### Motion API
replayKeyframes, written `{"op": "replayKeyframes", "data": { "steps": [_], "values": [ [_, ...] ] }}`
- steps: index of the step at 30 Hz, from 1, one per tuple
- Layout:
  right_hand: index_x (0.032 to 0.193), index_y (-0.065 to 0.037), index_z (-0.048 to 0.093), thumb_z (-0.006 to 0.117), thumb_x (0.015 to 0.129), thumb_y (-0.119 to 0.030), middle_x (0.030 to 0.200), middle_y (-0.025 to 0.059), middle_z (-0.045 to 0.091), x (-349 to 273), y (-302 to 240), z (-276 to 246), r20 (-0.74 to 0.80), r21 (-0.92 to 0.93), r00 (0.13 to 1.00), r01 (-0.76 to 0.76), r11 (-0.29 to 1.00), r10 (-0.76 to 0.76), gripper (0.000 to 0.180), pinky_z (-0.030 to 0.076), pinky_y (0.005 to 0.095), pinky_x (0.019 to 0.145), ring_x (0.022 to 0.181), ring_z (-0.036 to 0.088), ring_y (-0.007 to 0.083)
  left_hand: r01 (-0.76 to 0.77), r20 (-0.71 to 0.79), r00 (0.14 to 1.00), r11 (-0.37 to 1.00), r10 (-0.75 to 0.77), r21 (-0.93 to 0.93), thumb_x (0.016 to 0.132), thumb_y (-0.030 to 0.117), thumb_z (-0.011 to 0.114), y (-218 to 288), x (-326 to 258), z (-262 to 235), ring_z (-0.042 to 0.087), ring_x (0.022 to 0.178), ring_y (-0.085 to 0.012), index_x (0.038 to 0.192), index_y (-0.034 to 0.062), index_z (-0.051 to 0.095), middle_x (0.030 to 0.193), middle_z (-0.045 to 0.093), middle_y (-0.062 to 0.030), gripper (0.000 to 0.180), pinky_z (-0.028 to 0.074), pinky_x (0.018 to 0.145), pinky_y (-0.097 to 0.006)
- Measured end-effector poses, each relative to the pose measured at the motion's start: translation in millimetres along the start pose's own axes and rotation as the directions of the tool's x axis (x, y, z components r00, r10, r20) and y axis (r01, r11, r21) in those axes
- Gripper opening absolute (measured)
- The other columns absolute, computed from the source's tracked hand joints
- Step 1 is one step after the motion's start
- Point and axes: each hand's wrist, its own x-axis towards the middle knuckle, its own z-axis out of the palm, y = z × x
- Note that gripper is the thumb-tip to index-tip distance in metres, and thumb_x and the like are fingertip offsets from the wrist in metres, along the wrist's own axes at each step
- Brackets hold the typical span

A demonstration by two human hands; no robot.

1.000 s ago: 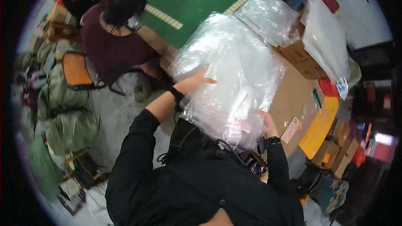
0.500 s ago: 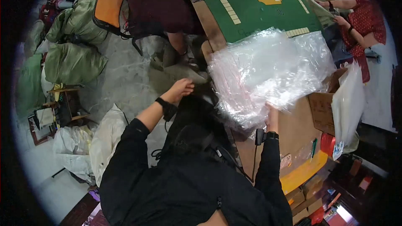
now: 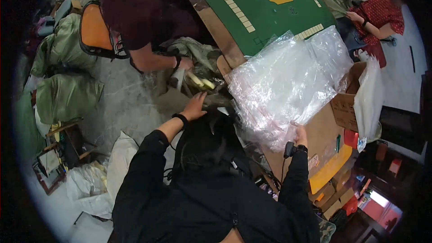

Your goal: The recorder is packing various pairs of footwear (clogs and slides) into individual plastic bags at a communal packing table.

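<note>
A stack of clear plastic bags (image 3: pixel 283 85) lies over the near end of the table, its front edge hanging past the board. My right hand (image 3: pixel 300 135) grips that edge, some fingers hidden by the film. My left hand (image 3: pixel 195 107) is open at the rim of a grey-green sack (image 3: pixel 173 101), fingers apart; whether they touch it is unclear. Inside the sack are pale yellow pieces (image 3: pixel 201 81) in dark wrapping. A co-worker's hand (image 3: pixel 185 64) reaches to the sack's far side from the left.
Beyond the bags, a green game mat (image 3: pixel 265 22) bears rows of cream tiles (image 3: pixel 231 5). A cardboard box (image 3: pixel 344 105) with white sheeting stands at right. Green sacks (image 3: pixel 67 98) and an orange-backed chair (image 3: pixel 95 27) are at left. Another person in red (image 3: pixel 378 11) handles a sack.
The co-worker at left has leaned in and put a hand to the sack, whose yellow contents now show. My left hand has lowered and spread its fingers. My right hand still grips the bags.
</note>
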Motion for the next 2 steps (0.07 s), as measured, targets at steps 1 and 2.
{"op": "replayKeyframes", "data": {
  "steps": [1, 2],
  "values": [
    [0.098, 0.001, 0.063, 0.058, 0.076, -0.019, 0.086, 0.0159, 0.060, -1.6, 0.3, -0.1, -0.007, -0.091, 1.000, 0.024, 0.996, -0.024, 0.030, 0.050, 0.0359, 0.054, 0.069, 0.060, 0.0250, -0.164, 0.037, 0.986, 0.954, 0.160, 0.251, 0.075, 0.022, 0.070, -2.1, 5.3, -6.6, 0.034, 0.124, -0.0347, 0.138, 0.0068, 0.020, 0.134, 0.034, -0.0206, 0.082, 0.031, 0.101, -0.042],
    [0.098, 0.000, 0.063, 0.056, 0.077, -0.021, 0.088, 0.0159, 0.061, -3.3, 1.3, 0.0, -0.012, -0.182, 0.999, 0.046, 0.982, -0.048, 0.030, 0.050, 0.0355, 0.054, 0.069, 0.061, 0.0255, -0.173, 0.044, 0.985, 0.952, 0.168, 0.251, 0.075, 0.022, 0.070, -8.1, 10.7, -12.2, 0.034, 0.124, -0.0347, 0.138, 0.0068, 0.020, 0.134, 0.034, -0.0206, 0.082, 0.031, 0.101, -0.042]
  ]
}}
